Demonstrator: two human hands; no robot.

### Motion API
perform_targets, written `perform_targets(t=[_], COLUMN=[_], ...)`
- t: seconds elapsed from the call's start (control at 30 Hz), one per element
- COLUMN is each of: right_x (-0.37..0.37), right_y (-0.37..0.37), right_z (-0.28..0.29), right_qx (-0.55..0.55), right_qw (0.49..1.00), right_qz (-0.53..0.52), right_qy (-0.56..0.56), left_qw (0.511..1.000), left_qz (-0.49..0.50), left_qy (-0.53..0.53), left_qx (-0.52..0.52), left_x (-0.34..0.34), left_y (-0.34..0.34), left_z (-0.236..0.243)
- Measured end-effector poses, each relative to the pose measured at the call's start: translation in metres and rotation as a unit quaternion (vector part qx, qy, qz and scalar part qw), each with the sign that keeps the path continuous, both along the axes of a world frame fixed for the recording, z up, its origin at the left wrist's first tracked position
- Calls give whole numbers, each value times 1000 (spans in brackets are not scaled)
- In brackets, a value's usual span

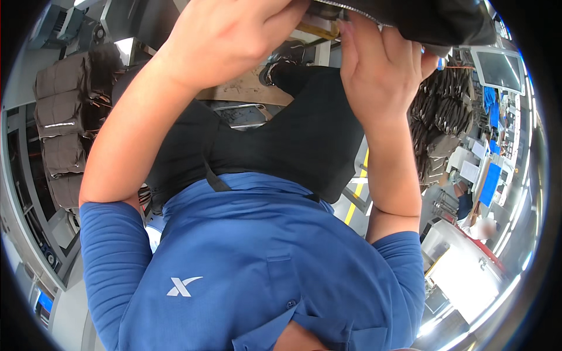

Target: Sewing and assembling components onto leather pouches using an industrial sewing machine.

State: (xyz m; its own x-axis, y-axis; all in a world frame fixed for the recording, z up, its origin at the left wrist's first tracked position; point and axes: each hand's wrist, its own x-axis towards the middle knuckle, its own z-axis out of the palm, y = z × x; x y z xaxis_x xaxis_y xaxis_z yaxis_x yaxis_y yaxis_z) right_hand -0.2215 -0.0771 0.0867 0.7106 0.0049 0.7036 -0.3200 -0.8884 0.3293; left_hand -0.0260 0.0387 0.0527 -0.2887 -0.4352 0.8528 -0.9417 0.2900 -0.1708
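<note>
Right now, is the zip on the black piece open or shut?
Cannot tell: only a short stretch of zip shows on the black piece, near the right hand, running out of frame above.

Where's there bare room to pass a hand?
Open gap between left hand and right hand, over the black trousers. Crowded: top, at the black zippered item; outside left, dark stacks; outside right, dark bundles.

Factory-type workshop. Evidence: stacked dark fabric goods [61, 120] at left, a dark pile [440, 114] at right; monitor [497, 69]; yellow floor line [351, 212]; another person [465, 205] near white table's [465, 278] edge.
</note>
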Motion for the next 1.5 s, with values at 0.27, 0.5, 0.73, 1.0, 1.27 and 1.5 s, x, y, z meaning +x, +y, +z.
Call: perform_targets(t=[0.27,0.5,0.73,1.0,1.27,1.5], right_x=[-5,-4,-2,-8,32,4], right_y=[-13,-19,-20,-25,-8,-40], right_z=[-21,-29,-33,-18,-36,-24], right_qx=[-1,0,-8,13,118,-109], right_qw=[998,998,997,999,943,989], right_qz=[8,34,26,8,108,8], right_qy=[-58,-48,-75,-46,-293,-103], left_qw=[1000,997,991,990,987,979], left_qz=[-19,33,108,116,113,168], left_qy=[-2,-33,-37,-52,-42,-73], left_qx=[-12,57,64,64,105,91], left_x=[2,3,9,8,2,5], left_y=[-2,9,21,16,12,12], left_z=[2,9,7,14,15,15])
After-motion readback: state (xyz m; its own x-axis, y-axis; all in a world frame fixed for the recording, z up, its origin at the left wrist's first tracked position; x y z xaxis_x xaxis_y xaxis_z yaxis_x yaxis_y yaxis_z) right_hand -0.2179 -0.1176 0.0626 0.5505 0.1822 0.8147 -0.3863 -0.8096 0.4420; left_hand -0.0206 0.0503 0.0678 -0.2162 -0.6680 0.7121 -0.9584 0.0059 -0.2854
